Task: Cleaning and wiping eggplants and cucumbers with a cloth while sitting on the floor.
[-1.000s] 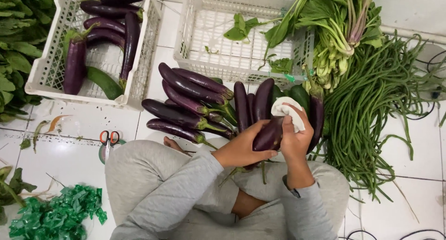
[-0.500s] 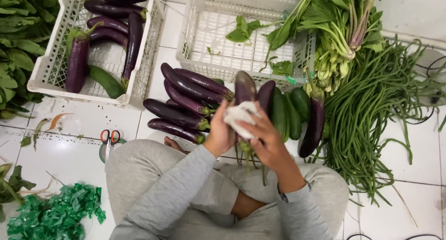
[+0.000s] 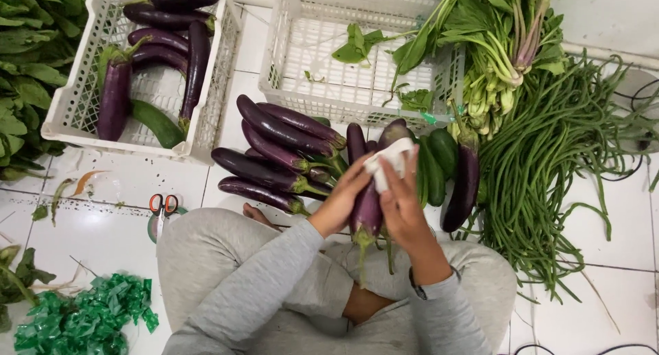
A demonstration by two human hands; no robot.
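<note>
Down on the white tile floor (image 3: 96, 211), bare room shows only left of the knees, between the scissors (image 3: 162, 205) and green ribbon (image 3: 82, 321); crates and long beans (image 3: 556, 163) hem the rest. Above the lap, the left hand (image 3: 341, 202) curls its fingers around a glossy purple eggplant (image 3: 368, 207), stem pointing down. The right hand (image 3: 400, 205) presses a crumpled white cloth (image 3: 390, 161) against its upper end, fingers close together.

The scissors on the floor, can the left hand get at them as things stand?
Probably not at once: the left hand grips the eggplant that the right hand wipes with a white cloth. The scissors lie uncovered on tile beside the left knee.
</note>
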